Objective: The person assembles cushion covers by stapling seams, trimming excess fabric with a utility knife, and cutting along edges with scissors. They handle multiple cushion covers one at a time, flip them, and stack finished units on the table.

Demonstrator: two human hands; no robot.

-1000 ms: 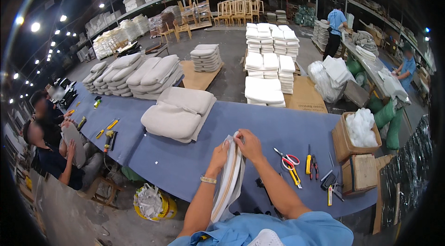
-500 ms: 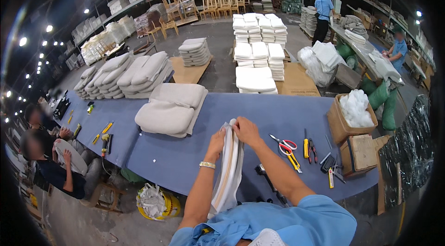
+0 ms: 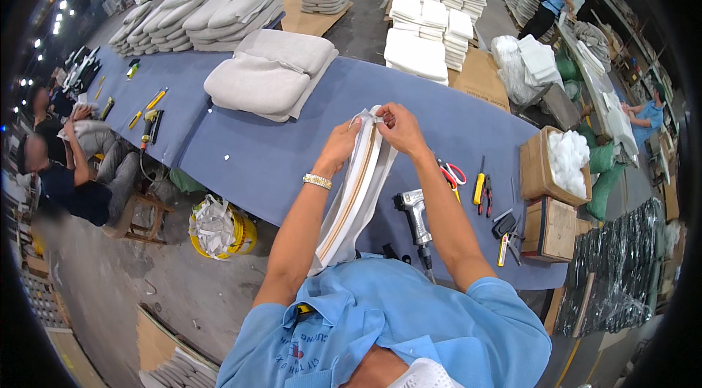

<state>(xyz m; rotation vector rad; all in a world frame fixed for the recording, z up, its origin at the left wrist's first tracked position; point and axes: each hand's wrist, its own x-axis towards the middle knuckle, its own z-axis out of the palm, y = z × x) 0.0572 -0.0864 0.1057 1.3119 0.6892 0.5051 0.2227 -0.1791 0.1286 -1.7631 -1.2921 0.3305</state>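
Held up edge-on before my body is a long padded piece (image 3: 358,182) in light grey fabric, with a white layer and a tan strip running along its edge. My left hand (image 3: 338,147) grips its upper end from the left, thumb near the fabric edge. My right hand (image 3: 401,129) pinches the grey fabric at the top tip, fingers bent inward. The lower end rests against my shirt. Below my right forearm lies a silver air staple gun (image 3: 414,218) with its hose, apart from both hands.
Red-handled scissors (image 3: 453,173), a yellow screwdriver (image 3: 479,187), pliers (image 3: 486,198) and a cutter (image 3: 503,249) lie to the right. Beyond them stand cartons, one with white stuffing (image 3: 569,157). Grey cushions (image 3: 270,70) are stacked at the back left. A yellow bucket (image 3: 245,234) stands below the table.
The view has tilted down and turned, so the table sits higher. My right hand's fingers have curled into a pinch on the fabric at the tip. The staple gun shows more fully.
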